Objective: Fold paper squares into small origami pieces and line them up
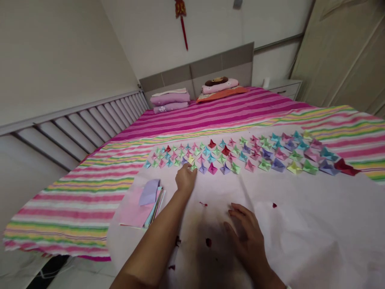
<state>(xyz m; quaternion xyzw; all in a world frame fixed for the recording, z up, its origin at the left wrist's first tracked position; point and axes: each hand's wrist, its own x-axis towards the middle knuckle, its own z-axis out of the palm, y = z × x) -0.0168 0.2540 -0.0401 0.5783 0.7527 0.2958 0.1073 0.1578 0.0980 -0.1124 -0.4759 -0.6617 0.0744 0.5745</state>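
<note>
At the far left, on the striped bed cover (75,188), I have a paper stack (132,210) of flat coloured sheets with a loosely bent lavender sheet (149,192) on top; I judge these to be the unworked part. Right of it, my left hand (185,178) reaches to the rows, its fingertips at a light green folded piece (194,166) near their front edge; I cannot tell whether they pinch it or merely touch it. The row nearest me appears to end about there, while the ones behind run farther left, so I read that row as unfinished. Next comes my right hand (248,237), fingers spread, gripping nothing, low over the pale sheet (300,208). Beyond both hands, folded pieces in many colours stand in several rows, out to a dark red folded piece (347,167) at the right end; most of the arranging looks done.
</note>
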